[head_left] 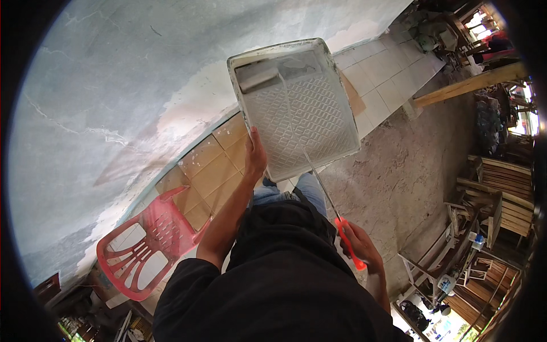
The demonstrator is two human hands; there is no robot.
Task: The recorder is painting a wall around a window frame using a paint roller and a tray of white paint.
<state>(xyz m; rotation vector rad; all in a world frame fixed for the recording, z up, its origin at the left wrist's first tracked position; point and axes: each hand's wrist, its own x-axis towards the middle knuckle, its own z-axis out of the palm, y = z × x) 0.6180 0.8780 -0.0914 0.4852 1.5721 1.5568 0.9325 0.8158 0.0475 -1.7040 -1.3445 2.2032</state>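
A grey paint tray with a diamond-ribbed slope is held out in front of me. My left hand grips its left edge near the bottom corner, thumb up along the rim. In my right hand is the red handle of a paint roller, fingers wrapped round it. The roller's thin metal rod runs up across the ribbed slope. Its pale roller head lies in the well at the tray's far left, where some greyish paint shows.
A patchy grey-white wall rises on the left. A red plastic chair stands at lower left on tan tiles. Rough concrete floor stretches to the right, towards wooden benches and a wooden beam.
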